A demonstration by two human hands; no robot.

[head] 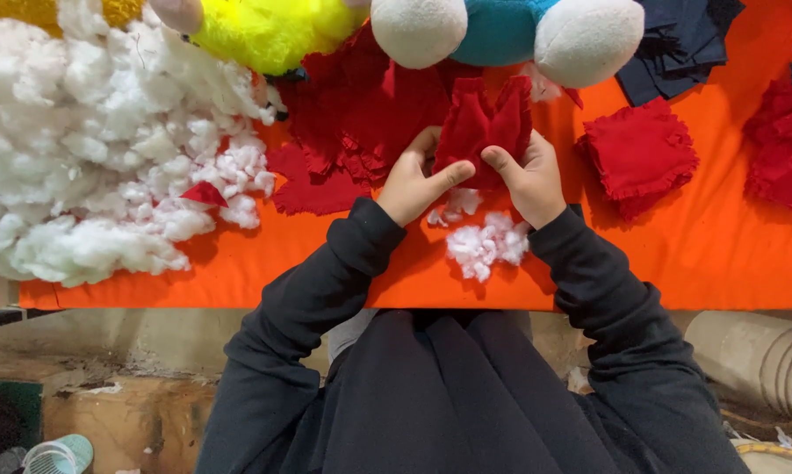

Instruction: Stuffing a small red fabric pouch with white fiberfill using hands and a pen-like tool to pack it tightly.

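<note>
Black sleeves nearest us hide our wrists. Our left hand [414, 186] and right hand [529, 180] pinch a red fabric piece [482, 123] above the orange counter [694, 237]; our fingers vanish behind it, thumbs forward, over loose stuffing [486, 244].

Both arms reach forward in dark sleeves, elbows wide, forearms angling inward so the hands meet close together. The left hand [412, 183] is curled, thumb stretched toward the other hand, fingers tucked out of sight. The right hand [529, 178] sits just beside it, thumb up and pressed forward, fingers also hidden. Both are pinched shut, wrists slightly bent, knuckles toward the camera.
</note>
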